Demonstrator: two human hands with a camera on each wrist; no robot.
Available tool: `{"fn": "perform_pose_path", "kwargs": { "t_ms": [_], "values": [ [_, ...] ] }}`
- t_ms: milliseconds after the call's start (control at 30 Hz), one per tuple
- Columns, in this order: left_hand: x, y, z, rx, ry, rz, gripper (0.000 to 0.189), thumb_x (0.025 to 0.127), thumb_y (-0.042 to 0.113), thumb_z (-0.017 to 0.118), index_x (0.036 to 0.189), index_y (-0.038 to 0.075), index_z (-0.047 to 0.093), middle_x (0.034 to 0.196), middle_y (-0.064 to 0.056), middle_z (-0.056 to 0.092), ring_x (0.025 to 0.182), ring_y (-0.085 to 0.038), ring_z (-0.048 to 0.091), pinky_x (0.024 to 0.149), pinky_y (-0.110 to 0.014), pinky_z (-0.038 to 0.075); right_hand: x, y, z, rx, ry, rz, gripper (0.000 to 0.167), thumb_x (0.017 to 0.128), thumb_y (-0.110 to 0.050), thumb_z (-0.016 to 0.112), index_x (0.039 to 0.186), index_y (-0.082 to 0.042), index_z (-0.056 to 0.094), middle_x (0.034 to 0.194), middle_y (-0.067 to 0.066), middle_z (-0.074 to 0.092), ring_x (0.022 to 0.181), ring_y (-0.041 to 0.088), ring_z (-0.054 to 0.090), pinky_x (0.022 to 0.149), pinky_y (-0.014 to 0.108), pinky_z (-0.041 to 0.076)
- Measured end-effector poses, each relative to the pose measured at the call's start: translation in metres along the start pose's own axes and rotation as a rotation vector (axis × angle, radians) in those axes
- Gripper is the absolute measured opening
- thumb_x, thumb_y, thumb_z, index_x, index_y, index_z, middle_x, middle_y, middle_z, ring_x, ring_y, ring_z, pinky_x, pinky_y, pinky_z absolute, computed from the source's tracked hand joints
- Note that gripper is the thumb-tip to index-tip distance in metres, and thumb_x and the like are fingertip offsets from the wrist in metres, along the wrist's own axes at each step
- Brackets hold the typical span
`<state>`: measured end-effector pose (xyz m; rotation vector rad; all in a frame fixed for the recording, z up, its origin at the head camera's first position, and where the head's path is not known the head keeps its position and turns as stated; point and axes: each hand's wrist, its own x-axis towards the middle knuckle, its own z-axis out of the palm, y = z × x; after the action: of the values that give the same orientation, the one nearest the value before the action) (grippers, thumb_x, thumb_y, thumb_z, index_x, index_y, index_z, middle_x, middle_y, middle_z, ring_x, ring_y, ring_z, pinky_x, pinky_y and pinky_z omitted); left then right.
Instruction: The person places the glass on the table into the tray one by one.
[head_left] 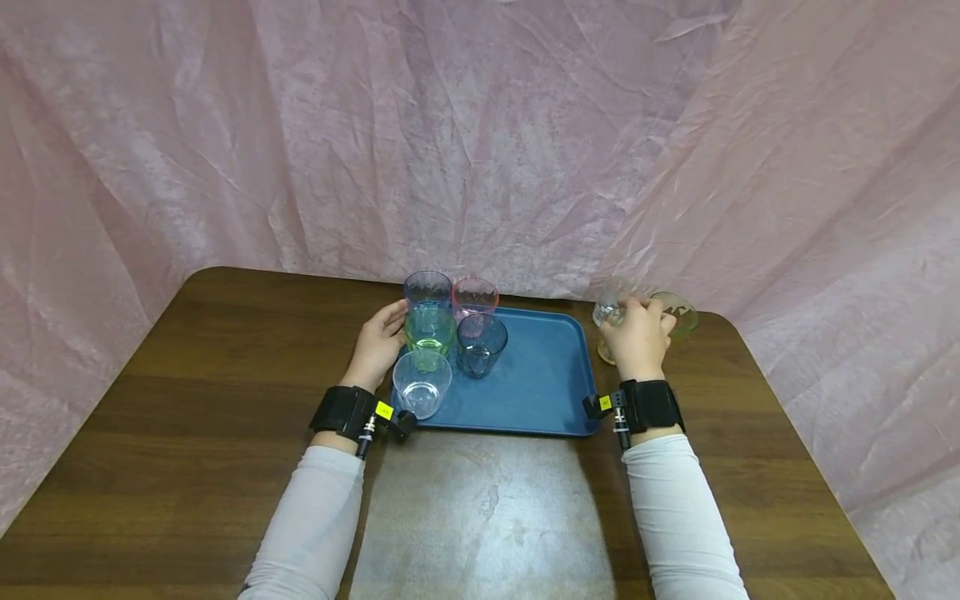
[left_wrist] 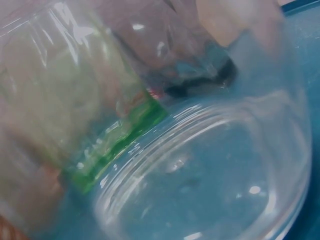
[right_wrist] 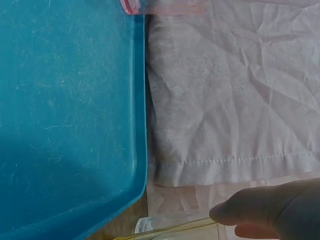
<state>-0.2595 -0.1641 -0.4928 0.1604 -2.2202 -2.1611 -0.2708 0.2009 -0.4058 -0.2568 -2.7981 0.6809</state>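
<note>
My left hand (head_left: 377,346) lies along the left side of the green glass (head_left: 431,329), fingers extended beside it and the blue glass (head_left: 427,289). A clear glass (head_left: 422,385) stands in front of that hand; in the left wrist view, its round base fills the foreground. The pink glass (head_left: 476,292) and smoky grey glass (head_left: 482,346) stand just to the right. Off the tray's right side, my right hand (head_left: 637,337) pinches a yellow glass (right_wrist: 170,230), the thumb on its wall. The hand hides most of that glass.
The blue tray (head_left: 543,371) bears the group of glasses at its left end. Near the right hand are another clear glass (head_left: 606,310) and a yellow-green glass rim (head_left: 686,317). A pink cloth (head_left: 480,150) hangs behind the wooden table (head_left: 187,450).
</note>
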Motion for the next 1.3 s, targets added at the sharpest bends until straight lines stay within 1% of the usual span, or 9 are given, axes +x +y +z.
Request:
{"fn": "perform_pose_path", "kwargs": {
  "t_ms": [233,433,567,700,767,867,1100,1300],
  "values": [
    [0.0005,-0.0003,0.0001,0.009,0.004,-0.006,0.061,0.096,-0.019,0.043,0.154,0.001,0.040,0.157,-0.020,0.040,0.146,-0.032,0.037,0.116,-0.041,0.037,-0.0033,0.0010,-0.0027,0.001,-0.036,-0.008,0.053,0.089,-0.020,0.073,0.136,0.000,0.060,0.143,0.033,0.040,0.123,0.055,0.036,0.097,0.067,0.037],
    [0.0008,-0.0010,-0.0007,0.003,0.001,0.002,0.061,0.096,-0.020,0.042,0.154,-0.001,0.038,0.157,-0.021,0.039,0.146,-0.033,0.036,0.117,-0.042,0.035,-0.0037,0.0016,-0.0042,-0.017,-0.041,-0.038,0.055,0.084,-0.020,0.076,0.133,0.002,0.062,0.136,0.038,0.042,0.118,0.054,0.037,0.093,0.063,0.040],
    [0.0001,-0.0001,-0.0005,0.008,0.002,-0.008,0.061,0.097,-0.019,0.042,0.154,0.001,0.039,0.157,-0.020,0.039,0.146,-0.032,0.036,0.117,-0.041,0.036,-0.0032,0.0032,-0.0044,-0.041,-0.061,-0.052,0.057,0.085,-0.024,0.077,0.133,0.003,0.062,0.131,0.039,0.047,0.116,0.054,0.039,0.095,0.062,0.036],
    [-0.0003,0.0010,-0.0005,0.013,0.001,-0.012,0.060,0.097,-0.018,0.043,0.154,0.002,0.039,0.157,-0.019,0.039,0.147,-0.031,0.036,0.116,-0.041,0.036,-0.0026,0.0043,-0.0042,-0.064,-0.084,-0.060,0.058,0.087,-0.027,0.074,0.134,0.004,0.061,0.127,0.037,0.055,0.116,0.051,0.043,0.098,0.061,0.029],
    [-0.0002,0.0013,-0.0004,0.013,0.000,-0.007,0.060,0.097,-0.019,0.043,0.154,0.001,0.039,0.157,-0.020,0.039,0.147,-0.032,0.036,0.116,-0.041,0.036,-0.0026,0.0046,-0.0038,-0.064,-0.091,-0.058,0.058,0.087,-0.028,0.073,0.134,0.004,0.060,0.125,0.036,0.056,0.115,0.050,0.044,0.099,0.060,0.028],
    [-0.0001,0.0015,-0.0003,0.012,0.000,-0.002,0.060,0.097,-0.019,0.043,0.154,0.001,0.039,0.157,-0.020,0.039,0.147,-0.032,0.036,0.116,-0.041,0.036,-0.0031,0.0048,-0.0034,-0.057,-0.095,-0.054,0.058,0.088,-0.028,0.073,0.134,0.003,0.059,0.125,0.037,0.054,0.114,0.051,0.043,0.097,0.060,0.029],
    [-0.0002,0.0015,-0.0001,0.005,-0.002,-0.008,0.060,0.097,-0.019,0.044,0.154,0.000,0.039,0.157,-0.020,0.039,0.146,-0.032,0.036,0.116,-0.041,0.036,-0.0054,0.0058,-0.0046,-0.050,-0.079,-0.053,0.055,0.086,-0.029,0.074,0.128,0.003,0.060,0.121,0.037,0.052,0.108,0.051,0.041,0.093,0.059,0.032],
    [-0.0001,0.0016,-0.0004,0.009,-0.003,-0.011,0.061,0.097,-0.019,0.043,0.154,0.000,0.038,0.157,-0.020,0.039,0.147,-0.032,0.035,0.116,-0.041,0.036,-0.0082,0.0062,-0.0085,-0.045,-0.079,-0.074,0.052,0.087,-0.031,0.075,0.122,0.003,0.060,0.112,0.037,0.057,0.109,0.051,0.043,0.093,0.060,0.030]
  ]
}}
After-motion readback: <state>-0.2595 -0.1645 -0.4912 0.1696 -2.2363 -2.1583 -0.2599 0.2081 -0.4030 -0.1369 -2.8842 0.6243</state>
